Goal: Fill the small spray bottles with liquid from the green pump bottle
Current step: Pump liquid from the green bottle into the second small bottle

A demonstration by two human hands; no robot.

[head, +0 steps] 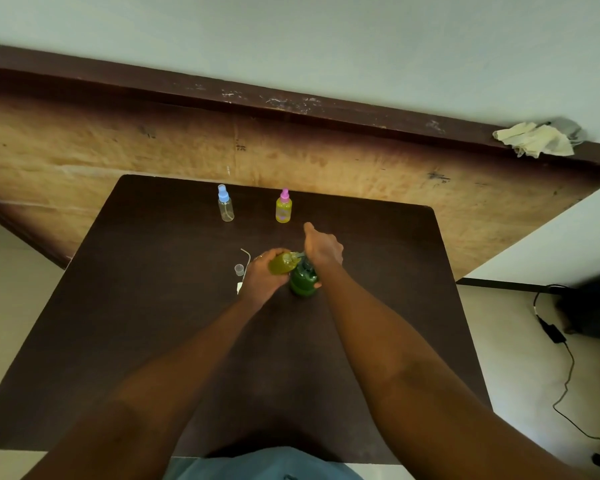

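Note:
The green pump bottle [302, 279] stands near the middle of the dark table [153, 306]. My right hand [321, 249] rests on top of its pump head, fingers curled over it. My left hand [262, 277] holds a small open bottle [282, 263] of yellow-green liquid, tilted with its mouth at the pump spout. A loose spray top with its thin tube [246, 258] and a small clear cap [239, 269] lie left of that hand. At the table's far edge stand an empty clear bottle with a blue top [225, 203] and a yellow-filled bottle with a pink top [283, 206].
A worn wooden board [84, 147] leans behind the table. A crumpled cloth [534, 138] lies on its top edge at the right. A black cable with a power adapter [553, 332] trails over the floor at the right.

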